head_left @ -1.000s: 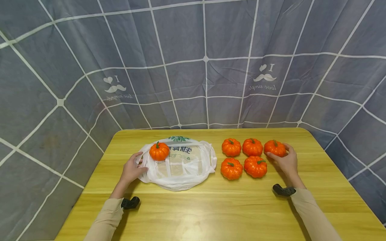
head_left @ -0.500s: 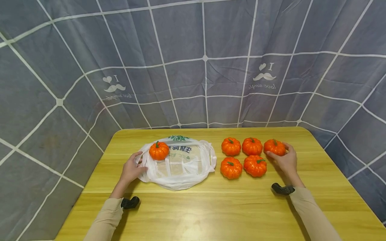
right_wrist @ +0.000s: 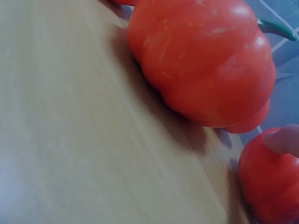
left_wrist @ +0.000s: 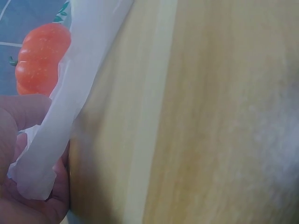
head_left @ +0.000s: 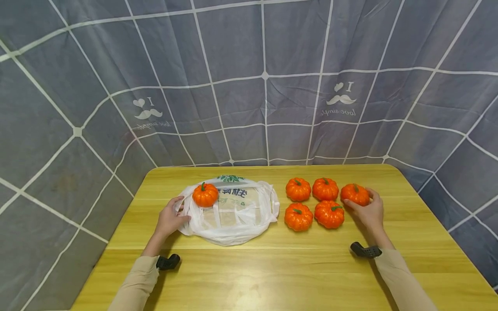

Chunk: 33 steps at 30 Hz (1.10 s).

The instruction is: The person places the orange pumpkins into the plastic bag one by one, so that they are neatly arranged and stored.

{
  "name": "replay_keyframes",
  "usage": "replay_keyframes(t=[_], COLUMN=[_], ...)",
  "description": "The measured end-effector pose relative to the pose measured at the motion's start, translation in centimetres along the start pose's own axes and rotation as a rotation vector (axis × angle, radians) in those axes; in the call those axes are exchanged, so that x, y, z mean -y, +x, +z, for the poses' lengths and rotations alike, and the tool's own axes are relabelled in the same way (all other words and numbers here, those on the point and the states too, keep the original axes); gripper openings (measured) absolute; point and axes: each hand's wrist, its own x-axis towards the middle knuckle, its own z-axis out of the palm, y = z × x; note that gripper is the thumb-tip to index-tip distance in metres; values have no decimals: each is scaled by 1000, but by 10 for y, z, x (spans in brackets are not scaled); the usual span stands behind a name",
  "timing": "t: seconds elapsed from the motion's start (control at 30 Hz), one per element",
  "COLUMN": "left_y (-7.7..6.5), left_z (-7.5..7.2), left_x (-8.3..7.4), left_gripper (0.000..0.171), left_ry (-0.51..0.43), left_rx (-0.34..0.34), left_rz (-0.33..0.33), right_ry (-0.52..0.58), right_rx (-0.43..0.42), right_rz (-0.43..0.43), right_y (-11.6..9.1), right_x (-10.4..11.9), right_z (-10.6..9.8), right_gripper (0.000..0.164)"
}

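My left hand (head_left: 171,217) grips the left rim of a white plastic bag (head_left: 233,233), which lies spread on the table with its mouth up. In the left wrist view, thumb and curled fingers wrap the bag's edge (left_wrist: 88,60). An orange pumpkin (head_left: 205,195) with a green stem sits at the bag's left end. At the right, my right hand (head_left: 371,210) holds another orange pumpkin (head_left: 355,194), thumb on its near side and fingers behind its right side. In the right wrist view, a thumb lies on that pumpkin (right_wrist: 271,182); the other fingers are out of sight.
Several more pumpkins stand close beside the held one: two at the back (head_left: 298,189) and two in front (head_left: 298,217). The front right one (right_wrist: 205,60) looms large in the right wrist view. A grey checked curtain (head_left: 241,103) surrounds the wooden table (head_left: 253,276).
The right hand and its pumpkin have shifted slightly toward me and to the right. The left hand, the bag and the other pumpkins stay where they were.
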Motion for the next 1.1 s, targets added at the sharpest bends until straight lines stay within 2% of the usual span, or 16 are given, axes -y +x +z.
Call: replay_keyframes(t=[0.5, 0.77, 1.1], left_y=[-1, -1, -1], left_z=[1, 2, 2], left_x=[2, 2, 2], left_gripper=[72, 72, 72], left_ry=[17, 19, 19], left_rx=[-4, -16, -16], left_rz=[-3, 28, 20], right_ry=[-54, -15, 17], right_rx=[-23, -27, -12], right_rz=[-22, -94, -154], right_y=[-21, -30, -48], right_x=[16, 42, 77], right_z=[-13, -18, -16], right_gripper=[83, 80, 79])
